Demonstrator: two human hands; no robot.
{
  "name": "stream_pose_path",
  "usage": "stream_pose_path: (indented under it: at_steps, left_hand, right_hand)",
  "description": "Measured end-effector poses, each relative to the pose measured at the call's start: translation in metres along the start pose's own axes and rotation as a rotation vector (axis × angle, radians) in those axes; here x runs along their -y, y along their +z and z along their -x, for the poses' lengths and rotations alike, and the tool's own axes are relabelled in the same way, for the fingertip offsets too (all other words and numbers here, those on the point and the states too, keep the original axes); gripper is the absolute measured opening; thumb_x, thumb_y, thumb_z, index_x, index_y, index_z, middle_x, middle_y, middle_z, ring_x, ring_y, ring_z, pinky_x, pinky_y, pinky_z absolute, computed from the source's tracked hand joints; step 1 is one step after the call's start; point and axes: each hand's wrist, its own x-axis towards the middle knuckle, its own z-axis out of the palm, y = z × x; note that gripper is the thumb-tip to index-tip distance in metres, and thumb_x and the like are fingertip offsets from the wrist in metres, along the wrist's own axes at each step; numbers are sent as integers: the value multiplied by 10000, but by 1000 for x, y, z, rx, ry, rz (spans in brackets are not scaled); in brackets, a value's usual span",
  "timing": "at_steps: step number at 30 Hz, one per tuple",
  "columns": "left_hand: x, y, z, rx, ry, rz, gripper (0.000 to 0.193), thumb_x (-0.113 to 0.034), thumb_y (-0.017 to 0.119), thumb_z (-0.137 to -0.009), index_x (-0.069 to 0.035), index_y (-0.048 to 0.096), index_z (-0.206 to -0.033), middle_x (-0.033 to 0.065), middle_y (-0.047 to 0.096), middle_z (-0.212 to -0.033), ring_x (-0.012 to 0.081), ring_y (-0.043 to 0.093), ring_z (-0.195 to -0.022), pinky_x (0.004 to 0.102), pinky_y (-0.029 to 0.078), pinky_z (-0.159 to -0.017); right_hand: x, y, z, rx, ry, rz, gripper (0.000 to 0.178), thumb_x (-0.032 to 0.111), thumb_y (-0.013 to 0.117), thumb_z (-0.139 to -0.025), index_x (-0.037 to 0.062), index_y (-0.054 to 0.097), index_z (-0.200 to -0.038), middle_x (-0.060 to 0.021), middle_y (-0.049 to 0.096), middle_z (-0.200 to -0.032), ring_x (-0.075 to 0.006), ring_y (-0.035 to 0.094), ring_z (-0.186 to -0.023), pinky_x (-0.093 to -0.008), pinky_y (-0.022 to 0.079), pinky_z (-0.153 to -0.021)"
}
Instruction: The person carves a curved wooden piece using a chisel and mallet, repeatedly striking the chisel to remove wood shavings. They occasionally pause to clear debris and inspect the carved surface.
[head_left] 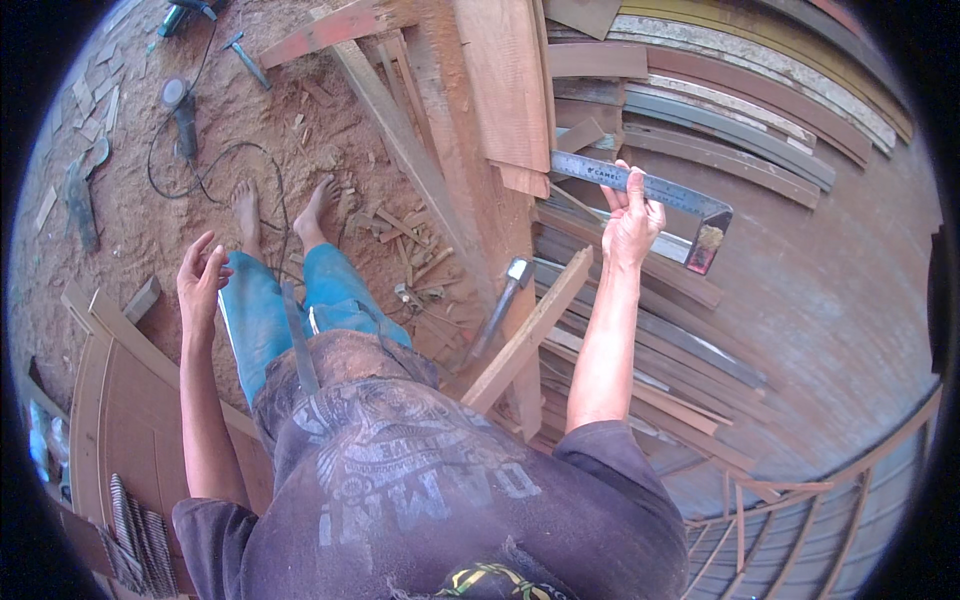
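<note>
Sawdust-strewn red dirt underfoot, rough planks [500, 80] stacked ahead. Right hand [632, 222] is raised, arm outstretched, fingers clamped on a flat steel try square [655, 195] above curved timber strips [740, 130]. Left hand [200, 275] hangs loose, fingers spread, holding nothing.

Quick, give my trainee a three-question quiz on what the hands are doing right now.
1. True or false: the right hand holds a metal try square.
2. The left hand is: A) gripping a hammer, B) open and empty, C) holding a plank.
3. Fill in: the hammer leans among the ____ strips by the workbench.

Key: 1 true; 2 B; 3 wooden.
</note>
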Motion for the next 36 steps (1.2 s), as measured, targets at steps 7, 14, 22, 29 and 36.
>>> stream_pose_path:
  at_steps: [7, 14, 22, 29, 36]
  left_hand:
    - [7, -10, -4, 1, -11, 33, 514, -326, 720, -1078, -93, 623, -1527, 21, 715, -999, 105, 686, -873, 277, 541, -785]
    - [13, -15, -9, -27, -3, 65, 501, -312, 726, -1077, -90, 629, -1515, 15, 714, -993, 92, 678, -860, 257, 534, -757]
    - [18, -18, -10, -32, -17, 82, 489, -309, 720, -1084, -92, 629, -1513, 9, 717, -997, 81, 672, -856, 250, 534, -767]
    - [14, -16, -10, -37, -22, 72, 485, -307, 721, -1081, -96, 635, -1509, 18, 716, -1001, 91, 672, -858, 261, 539, -775]
    - [9, -7, -8, -52, -13, 81, 486, -287, 723, -1082, -68, 628, -1506, 13, 678, -958, 92, 645, -822, 266, 542, -743]
  right_hand:
    - [1, -2, -1, -22, 34, -11, 246, 197, 749, -1064, -21, 708, -1169, -232, 781, -1191, -253, 807, -1016, -350, 719, -809]
    - [-4, -6, -6, -48, 43, -4, 253, 189, 743, -1067, -28, 701, -1189, -222, 777, -1207, -255, 803, -1029, -365, 719, -829]
    - [-3, -7, -3, -15, -81, 77, 239, 203, 750, -1064, -19, 720, -1148, -228, 780, -1195, -281, 793, -1070, -418, 706, -901]
    - [-4, 6, 3, -16, -163, 124, 255, 198, 763, -1058, -39, 756, -1152, -190, 795, -1144, -220, 784, -1012, -360, 704, -851]
    - [-2, 5, -3, 20, -148, 135, 229, 168, 734, -1072, -45, 734, -1157, -217, 783, -1165, -261, 782, -1056, -412, 710, -884]
